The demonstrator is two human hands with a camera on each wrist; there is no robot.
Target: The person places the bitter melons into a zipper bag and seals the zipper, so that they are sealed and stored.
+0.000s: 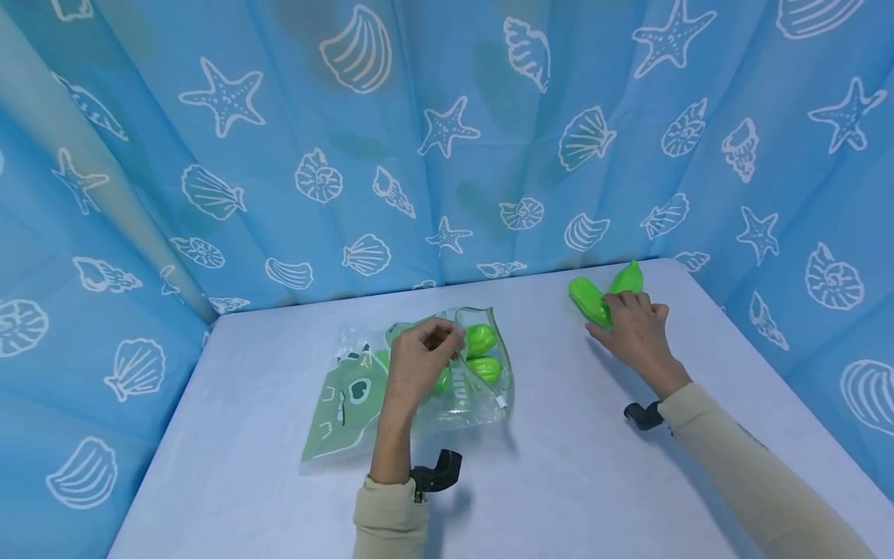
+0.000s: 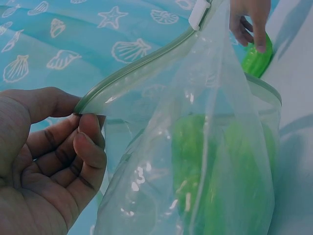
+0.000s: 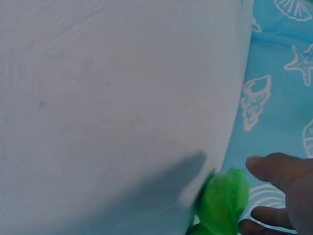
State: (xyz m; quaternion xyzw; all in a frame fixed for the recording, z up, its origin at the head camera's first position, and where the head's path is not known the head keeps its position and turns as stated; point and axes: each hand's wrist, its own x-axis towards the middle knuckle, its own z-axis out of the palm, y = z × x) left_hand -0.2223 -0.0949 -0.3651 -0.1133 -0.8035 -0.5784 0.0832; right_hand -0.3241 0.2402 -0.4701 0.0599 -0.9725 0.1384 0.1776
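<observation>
A clear zip bag [image 1: 405,423] printed with a green cartoon monster lies on the table, its mouth facing right. My left hand [image 1: 417,365] pinches the rim of the bag between thumb and fingertips, and the left wrist view shows the zip edge [image 2: 137,63] lifted. Several bright green ridged toy vegetables [image 1: 482,341] are inside, blurred through the plastic. At the far right, my right hand [image 1: 637,334] is over two more: a rounded green vegetable [image 1: 589,300] and a pointed green vegetable [image 1: 628,278]. In the right wrist view its thumb stands apart from a green vegetable [image 3: 225,198].
A white table [image 1: 244,404] carries everything. Blue curtains [image 1: 433,194] with white shells and starfish hang along its back and sides. Each wrist wears a black camera mount [image 1: 436,471]. A white zip slider [image 2: 199,14] sits on the bag's zip edge.
</observation>
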